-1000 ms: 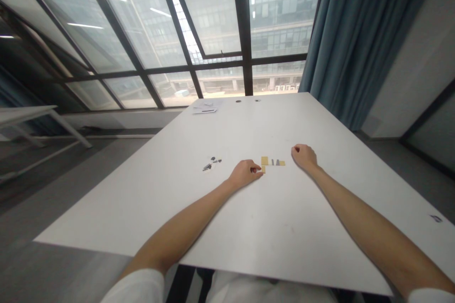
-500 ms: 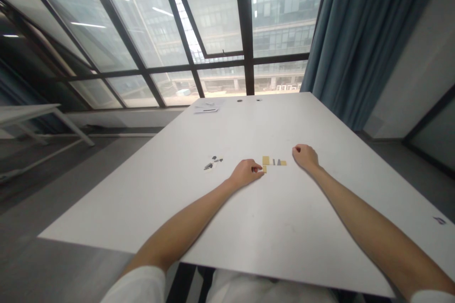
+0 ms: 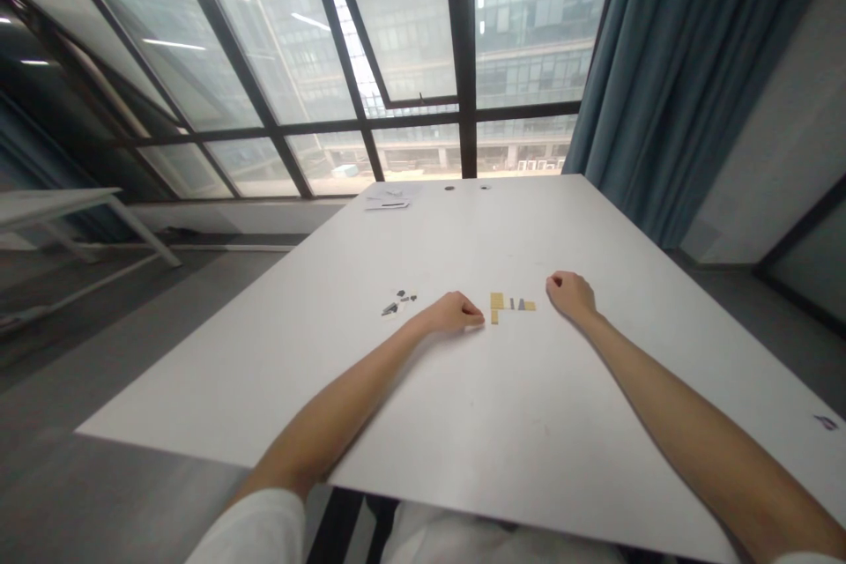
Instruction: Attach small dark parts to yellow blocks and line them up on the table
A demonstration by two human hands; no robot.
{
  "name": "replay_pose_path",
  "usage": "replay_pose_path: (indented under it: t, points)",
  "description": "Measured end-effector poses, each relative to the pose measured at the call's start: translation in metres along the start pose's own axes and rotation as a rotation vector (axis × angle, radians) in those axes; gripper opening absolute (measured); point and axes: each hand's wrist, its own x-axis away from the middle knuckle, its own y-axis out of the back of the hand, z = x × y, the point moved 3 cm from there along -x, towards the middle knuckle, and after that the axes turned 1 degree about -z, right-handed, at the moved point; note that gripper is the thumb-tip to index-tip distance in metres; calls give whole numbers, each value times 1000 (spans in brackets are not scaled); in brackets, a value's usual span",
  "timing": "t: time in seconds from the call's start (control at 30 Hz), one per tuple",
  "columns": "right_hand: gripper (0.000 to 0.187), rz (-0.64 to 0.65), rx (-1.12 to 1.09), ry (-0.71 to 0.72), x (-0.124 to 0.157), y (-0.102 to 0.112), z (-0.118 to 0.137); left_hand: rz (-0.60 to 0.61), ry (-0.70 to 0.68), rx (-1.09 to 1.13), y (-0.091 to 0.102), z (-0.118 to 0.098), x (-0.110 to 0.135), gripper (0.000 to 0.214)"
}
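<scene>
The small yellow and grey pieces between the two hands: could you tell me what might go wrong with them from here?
1. The left hand rests curled right beside the yellow and grey pieces; a careless sweep could scatter the loose row.
2. The right hand sits close on the other side, so a nudge there could shift them too.
3. The small grey parts lie apart on the white table and could be overlooked.

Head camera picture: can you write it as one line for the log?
left hand: curled, beside tan pieces | right hand: curled, right of them | grey bits: left | table: white
</scene>
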Motion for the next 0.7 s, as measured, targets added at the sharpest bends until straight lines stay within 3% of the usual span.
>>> replay_pose_path:
  t: [0.07,0.13,0.2,0.3,0.4,0.53,0.7]
  points:
    - [34,8,5,-4,0,0,0,141,1,45,15,4,2,26]
    - [35,10,8,-3,0,1,0,183,41,23,37,12,6,27]
    - [35,9,11,-1,0,1,-1,174,98,-80,62,21,12,24]
    - [35,5,15,-2,-1,1,-3,65,282,-320,101,41,23,19]
    - [34,4,20,1,-1,0,-4,40,460,-473,128,65,36,18]
    - [34,5,26,-1,-2,-1,-6,132,587,-488,139,93,45,14]
    - [34,3,16,4,-4,-4,-10,158,626,-493,131,105,41,8]
